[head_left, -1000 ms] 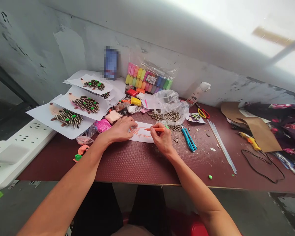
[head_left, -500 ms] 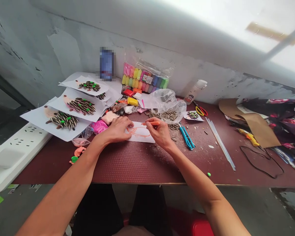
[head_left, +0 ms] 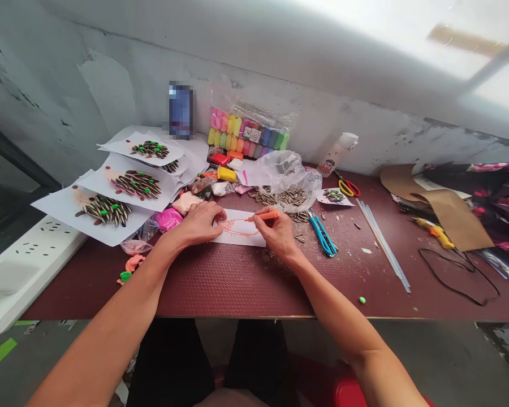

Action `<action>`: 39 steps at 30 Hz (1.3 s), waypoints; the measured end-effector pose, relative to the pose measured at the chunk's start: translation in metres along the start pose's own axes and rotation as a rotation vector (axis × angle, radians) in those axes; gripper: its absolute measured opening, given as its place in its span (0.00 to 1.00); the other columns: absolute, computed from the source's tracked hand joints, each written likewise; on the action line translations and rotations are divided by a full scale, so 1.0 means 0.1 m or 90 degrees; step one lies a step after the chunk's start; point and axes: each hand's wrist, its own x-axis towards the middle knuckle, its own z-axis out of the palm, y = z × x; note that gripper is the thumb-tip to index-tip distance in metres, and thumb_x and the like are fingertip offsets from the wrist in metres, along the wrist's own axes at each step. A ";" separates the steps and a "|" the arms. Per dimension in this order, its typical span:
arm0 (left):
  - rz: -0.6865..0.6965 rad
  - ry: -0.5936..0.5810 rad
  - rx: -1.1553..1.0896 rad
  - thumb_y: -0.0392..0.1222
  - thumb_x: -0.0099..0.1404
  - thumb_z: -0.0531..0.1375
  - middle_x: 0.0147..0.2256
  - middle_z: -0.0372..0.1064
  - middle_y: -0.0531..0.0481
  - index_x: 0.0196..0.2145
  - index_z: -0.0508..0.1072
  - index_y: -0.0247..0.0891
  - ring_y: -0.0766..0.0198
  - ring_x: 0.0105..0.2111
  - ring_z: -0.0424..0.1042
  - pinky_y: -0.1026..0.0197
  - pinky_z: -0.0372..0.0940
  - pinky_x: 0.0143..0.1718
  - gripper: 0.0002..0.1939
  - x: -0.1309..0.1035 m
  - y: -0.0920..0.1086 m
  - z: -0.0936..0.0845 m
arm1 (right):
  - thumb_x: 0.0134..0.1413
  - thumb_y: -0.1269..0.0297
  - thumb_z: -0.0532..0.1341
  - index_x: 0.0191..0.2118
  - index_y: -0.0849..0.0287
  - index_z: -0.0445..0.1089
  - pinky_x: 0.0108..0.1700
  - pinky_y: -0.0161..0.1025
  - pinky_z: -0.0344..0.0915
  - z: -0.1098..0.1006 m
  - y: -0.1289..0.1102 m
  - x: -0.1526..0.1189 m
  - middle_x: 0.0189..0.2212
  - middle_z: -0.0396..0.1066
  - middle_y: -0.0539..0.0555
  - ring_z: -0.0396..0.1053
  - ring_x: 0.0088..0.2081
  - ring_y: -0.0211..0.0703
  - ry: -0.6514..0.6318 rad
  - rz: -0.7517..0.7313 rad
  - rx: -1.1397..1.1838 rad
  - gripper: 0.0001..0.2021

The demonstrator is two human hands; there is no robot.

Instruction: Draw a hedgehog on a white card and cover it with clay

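Observation:
A white paper (head_left: 246, 239) with an orange drawing (head_left: 237, 227) of a rounded outline lies on the dark red table. My right hand (head_left: 280, 230) grips an orange pen (head_left: 267, 216), its tip at the upper line of the drawing. At the paper's left end rests my left hand (head_left: 204, 221), thumb and fingers apart, with the fingers on or beside the sheet. Beyond the hands are a clear plastic bag (head_left: 282, 169) and a pile of striped seeds (head_left: 292, 196).
Papers with seed-covered hedgehogs (head_left: 136, 183) lie left, near a white power strip (head_left: 38, 249). Colored clay packs (head_left: 248, 135) lean at the wall. To the right are a blue cutter (head_left: 322, 234), scissors (head_left: 348, 186), clear sticks (head_left: 384, 246), a bottle (head_left: 338, 154) and a yellow glue gun (head_left: 435, 232).
The pen tip has shifted slightly along the upper line of the drawing. The view has moved a little.

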 end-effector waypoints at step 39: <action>-0.045 0.071 -0.031 0.33 0.58 0.51 0.44 0.80 0.45 0.42 0.84 0.38 0.51 0.46 0.76 0.52 0.68 0.52 0.23 0.04 -0.09 -0.02 | 0.61 0.48 0.61 0.39 0.59 0.74 0.32 0.36 0.69 0.09 0.17 0.00 0.32 0.78 0.56 0.74 0.31 0.41 -0.034 -0.007 0.016 0.17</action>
